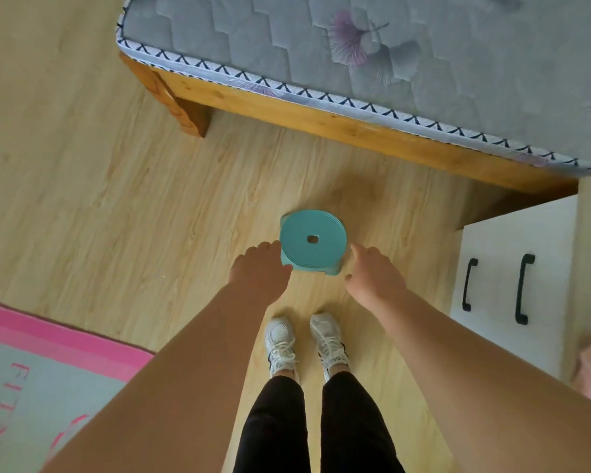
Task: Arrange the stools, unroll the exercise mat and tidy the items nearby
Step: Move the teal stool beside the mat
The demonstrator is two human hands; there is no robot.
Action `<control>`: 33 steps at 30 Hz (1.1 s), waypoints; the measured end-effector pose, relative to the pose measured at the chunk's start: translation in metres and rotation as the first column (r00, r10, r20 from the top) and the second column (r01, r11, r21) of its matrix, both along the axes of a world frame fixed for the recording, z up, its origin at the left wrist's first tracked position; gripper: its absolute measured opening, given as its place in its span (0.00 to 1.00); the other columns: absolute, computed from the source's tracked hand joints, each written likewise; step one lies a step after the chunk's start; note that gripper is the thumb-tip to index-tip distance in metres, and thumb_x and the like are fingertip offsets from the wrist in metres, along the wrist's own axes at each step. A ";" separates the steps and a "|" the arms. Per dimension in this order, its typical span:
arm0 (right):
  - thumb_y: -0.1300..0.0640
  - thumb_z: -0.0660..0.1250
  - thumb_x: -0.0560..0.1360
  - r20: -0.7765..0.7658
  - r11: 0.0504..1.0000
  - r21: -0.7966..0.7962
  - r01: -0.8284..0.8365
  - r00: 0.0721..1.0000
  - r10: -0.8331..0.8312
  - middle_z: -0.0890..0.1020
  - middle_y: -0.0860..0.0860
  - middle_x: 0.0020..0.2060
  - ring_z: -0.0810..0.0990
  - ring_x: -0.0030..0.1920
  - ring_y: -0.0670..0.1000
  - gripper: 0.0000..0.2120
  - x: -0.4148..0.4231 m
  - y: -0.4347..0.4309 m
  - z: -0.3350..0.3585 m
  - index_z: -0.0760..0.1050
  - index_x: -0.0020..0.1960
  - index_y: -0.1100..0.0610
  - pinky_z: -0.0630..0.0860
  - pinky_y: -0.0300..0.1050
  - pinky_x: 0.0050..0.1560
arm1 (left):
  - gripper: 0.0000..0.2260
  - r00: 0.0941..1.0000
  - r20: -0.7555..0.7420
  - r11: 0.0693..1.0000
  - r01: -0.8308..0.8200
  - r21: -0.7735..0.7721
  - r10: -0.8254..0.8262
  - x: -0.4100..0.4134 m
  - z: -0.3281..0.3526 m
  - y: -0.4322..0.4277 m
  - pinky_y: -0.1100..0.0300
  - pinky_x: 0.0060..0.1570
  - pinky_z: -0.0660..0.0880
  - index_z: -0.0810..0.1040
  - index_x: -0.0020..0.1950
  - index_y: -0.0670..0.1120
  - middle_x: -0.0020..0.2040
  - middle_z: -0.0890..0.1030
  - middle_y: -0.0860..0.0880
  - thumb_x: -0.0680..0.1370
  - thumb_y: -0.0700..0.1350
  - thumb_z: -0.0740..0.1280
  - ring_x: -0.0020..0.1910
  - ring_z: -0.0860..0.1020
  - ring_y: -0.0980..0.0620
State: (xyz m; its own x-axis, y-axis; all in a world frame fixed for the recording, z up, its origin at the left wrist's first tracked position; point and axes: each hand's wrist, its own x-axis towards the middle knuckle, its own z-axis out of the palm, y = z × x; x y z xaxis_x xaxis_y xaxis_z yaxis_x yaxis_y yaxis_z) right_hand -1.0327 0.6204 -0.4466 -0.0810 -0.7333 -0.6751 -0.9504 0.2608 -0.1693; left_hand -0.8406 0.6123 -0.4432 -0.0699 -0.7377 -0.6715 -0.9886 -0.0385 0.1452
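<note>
— On the wood floor (116,199), just ahead of the shoes (280,343): where's the stool (311,240) exactly?
— Teal, round, upright, seat up w/ a hole in the middle. It sits btwn the bed frame (321,121) and the shoes, apart from both.
— Hands?
— One each side of it. Left hand (260,271) is at the seat's left rim, fingers loosely straight, thumb by the near edge. Right hand (376,274) is just beside the right rim, fingers apart too. Neither clamps anything. Contact w/ the rim: can't tell from above.
— Which is nearer?
— Left, slightly. Stool lies straight fwd, btwn the two hands. Round seat, so no long axis to line up. Prob. a two-hand lift by the rim next.
— Mat?
— Exercise mat (48,353), pink-edged, lies flat at lower left, well apart from the stool. White cabinet (512,268) stands to the right.
</note>
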 end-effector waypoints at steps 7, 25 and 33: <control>0.56 0.65 0.76 -0.001 0.999 0.052 0.005 1.000 -0.005 0.70 0.53 0.66 0.70 0.66 0.55 0.31 -0.022 -0.035 -0.109 0.57 0.76 0.52 0.71 0.50 0.60 | 0.24 0.972 -0.034 0.972 -0.229 0.055 0.231 -0.029 -0.118 -0.032 0.49 0.60 0.69 0.60 0.75 0.46 0.70 0.69 0.44 0.81 0.53 0.56 0.67 0.70 0.43; 0.57 0.65 0.75 0.059 0.961 0.077 0.267 0.961 -0.272 0.73 0.56 0.62 0.77 0.59 0.58 0.28 -0.022 -0.085 -0.310 0.60 0.73 0.55 0.75 0.50 0.54 | 0.24 0.804 -0.037 0.800 -0.583 0.143 0.593 -0.033 -0.327 -0.069 0.55 0.32 0.66 0.54 0.76 0.43 0.59 0.74 0.40 0.82 0.49 0.55 0.43 0.74 0.43; 0.61 0.67 0.74 0.090 0.932 0.041 0.361 0.927 -0.363 0.79 0.52 0.50 0.79 0.49 0.56 0.22 -0.017 -0.085 -0.325 0.65 0.65 0.56 0.77 0.48 0.46 | 0.16 0.745 -0.158 0.761 -0.626 0.172 0.648 -0.011 -0.341 -0.072 0.55 0.43 0.69 0.71 0.66 0.46 0.50 0.76 0.47 0.79 0.43 0.55 0.47 0.75 0.46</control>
State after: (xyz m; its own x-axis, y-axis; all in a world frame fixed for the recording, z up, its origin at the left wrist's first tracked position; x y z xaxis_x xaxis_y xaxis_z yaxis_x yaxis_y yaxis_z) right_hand -1.0495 0.5353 -0.7718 -0.2728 -0.6498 -0.7094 -0.7703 0.5893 -0.2436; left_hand -0.8518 0.5407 -0.7838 0.2536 -0.5869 -0.7689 -0.6785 -0.6745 0.2911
